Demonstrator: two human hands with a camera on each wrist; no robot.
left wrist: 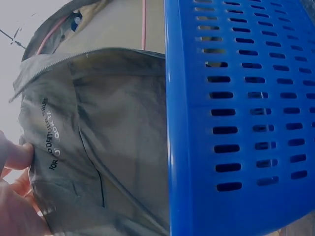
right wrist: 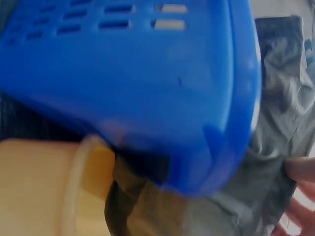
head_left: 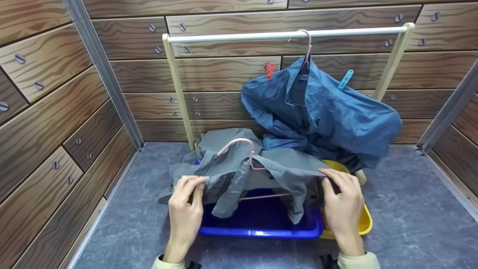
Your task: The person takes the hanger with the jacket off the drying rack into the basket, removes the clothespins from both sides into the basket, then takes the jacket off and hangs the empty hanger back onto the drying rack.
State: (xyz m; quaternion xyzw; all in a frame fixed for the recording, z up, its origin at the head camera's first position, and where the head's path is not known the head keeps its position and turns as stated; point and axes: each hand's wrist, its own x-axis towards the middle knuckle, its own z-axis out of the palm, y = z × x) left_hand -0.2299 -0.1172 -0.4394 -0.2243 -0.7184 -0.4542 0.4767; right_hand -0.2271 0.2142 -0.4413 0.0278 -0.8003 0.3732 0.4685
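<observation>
A grey zip jacket (head_left: 291,161) lies spread over a blue basket (head_left: 259,234), with a pink hanger (head_left: 239,140) inside it and the hook standing up at the collar. My left hand (head_left: 185,211) pinches the jacket at its left shoulder. At the opposite shoulder, my right hand (head_left: 344,205) pinches the fabric between thumb and fingers. Lettering and a zip edge show on the grey cloth (left wrist: 123,123) in the left wrist view. Seen from the right wrist, the fingertips (right wrist: 301,169) hold the grey fabric beside the basket's side wall (right wrist: 162,98).
Behind, a rack's white rail (head_left: 231,36) carries a blue jacket (head_left: 347,112) on a pink hanger (head_left: 309,43). A red clothespin (head_left: 269,71) and a light blue clothespin (head_left: 345,80) are on its shoulders. Right of the blue basket stands a yellow basket (head_left: 366,223).
</observation>
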